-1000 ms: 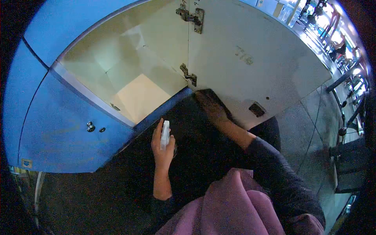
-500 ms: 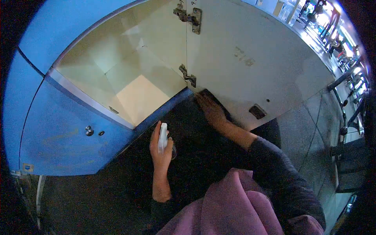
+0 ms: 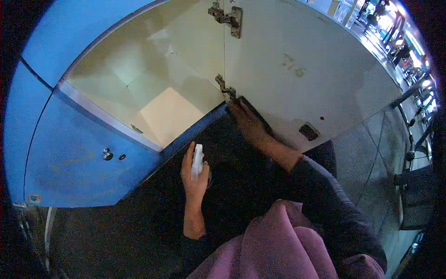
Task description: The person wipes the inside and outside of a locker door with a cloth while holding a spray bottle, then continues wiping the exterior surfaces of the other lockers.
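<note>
My left hand [image 3: 195, 174] is closed around a spray bottle with a white trigger head [image 3: 197, 162]. Most of the bottle's body is lost against the dark background. My right hand [image 3: 253, 128] lies at the bottom edge of the open cabinet door [image 3: 306, 88], just under the lower hinge [image 3: 225, 87]. Its fingers are blurred and rest against a dark, flat, cloth-like thing [image 3: 254, 111] on the door's inner face. What that thing is exactly I cannot make out.
Left of the door is the cabinet's pale inside [image 3: 172, 114], framed in blue. A blue door [image 3: 83, 153] with a metal knob [image 3: 108, 154] is on the left. An upper hinge [image 3: 227, 18] joins the open door. Tiled floor [image 3: 362, 162] and dark furniture [image 3: 418, 195] lie to the right.
My right hand has shifted slightly up and left along the door's bottom edge, toward the hinge corner. The spray bottle has moved slightly right with my left hand. The view has shifted a little.
</note>
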Available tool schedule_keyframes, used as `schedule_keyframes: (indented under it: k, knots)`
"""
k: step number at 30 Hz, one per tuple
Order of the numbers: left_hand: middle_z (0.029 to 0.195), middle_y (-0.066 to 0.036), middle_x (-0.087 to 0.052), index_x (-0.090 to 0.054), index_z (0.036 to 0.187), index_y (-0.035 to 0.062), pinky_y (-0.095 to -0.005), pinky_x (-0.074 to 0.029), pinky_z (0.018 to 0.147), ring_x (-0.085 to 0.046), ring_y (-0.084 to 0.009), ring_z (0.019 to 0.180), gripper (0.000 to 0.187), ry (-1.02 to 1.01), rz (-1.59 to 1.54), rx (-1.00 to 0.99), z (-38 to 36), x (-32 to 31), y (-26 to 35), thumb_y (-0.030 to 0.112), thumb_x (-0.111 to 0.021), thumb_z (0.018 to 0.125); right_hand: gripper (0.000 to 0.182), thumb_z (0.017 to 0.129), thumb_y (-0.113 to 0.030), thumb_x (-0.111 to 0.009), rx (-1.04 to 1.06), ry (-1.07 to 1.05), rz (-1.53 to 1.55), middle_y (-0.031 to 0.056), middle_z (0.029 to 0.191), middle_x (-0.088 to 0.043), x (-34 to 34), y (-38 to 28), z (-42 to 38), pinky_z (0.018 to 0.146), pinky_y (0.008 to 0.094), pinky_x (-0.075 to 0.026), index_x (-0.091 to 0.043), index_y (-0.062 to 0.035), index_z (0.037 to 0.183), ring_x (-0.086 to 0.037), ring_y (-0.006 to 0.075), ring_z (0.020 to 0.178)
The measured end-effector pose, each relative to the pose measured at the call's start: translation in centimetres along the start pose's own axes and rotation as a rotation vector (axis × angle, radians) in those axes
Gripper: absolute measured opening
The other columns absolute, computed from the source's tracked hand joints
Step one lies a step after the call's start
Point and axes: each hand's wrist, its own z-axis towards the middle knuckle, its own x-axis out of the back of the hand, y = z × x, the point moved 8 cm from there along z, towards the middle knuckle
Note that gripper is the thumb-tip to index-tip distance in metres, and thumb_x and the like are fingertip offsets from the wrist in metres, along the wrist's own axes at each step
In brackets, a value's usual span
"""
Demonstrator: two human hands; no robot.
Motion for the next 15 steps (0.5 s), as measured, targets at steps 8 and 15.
schedule_keyframes:
  k: [8,15]
  knots:
    - [0.115,-0.015,-0.056,-0.043,0.133,0.0047,-0.0314,-0.047,0.085,-0.058,-0.0203,0.1,0.061,0.014,-0.036,0.016,0.0,0.3,0.3,-0.008,-0.057,0.075,0.06,0.082,-0.012,-0.041,0.122,0.006,-0.271,0.0089,0.148,-0.024,1.1,-0.7,-1.4,0.115,0.0356,-0.01,-0.028,0.0006,0.139,-0.019,0.0205,0.138]
    - [0.112,-0.014,-0.057,-0.044,0.133,0.0068,-0.0317,-0.048,0.084,-0.059,-0.0205,0.097,0.064,0.016,0.028,-0.034,0.1,0.0,0.0,-0.008,-0.058,0.072,0.059,0.083,-0.02,-0.042,0.176,-0.177,-0.91,0.0042,0.149,-0.025,5.5,-1.6,-12.0,0.114,0.0356,-0.014,-0.032,-0.0077,0.14,-0.023,0.0179,0.137]
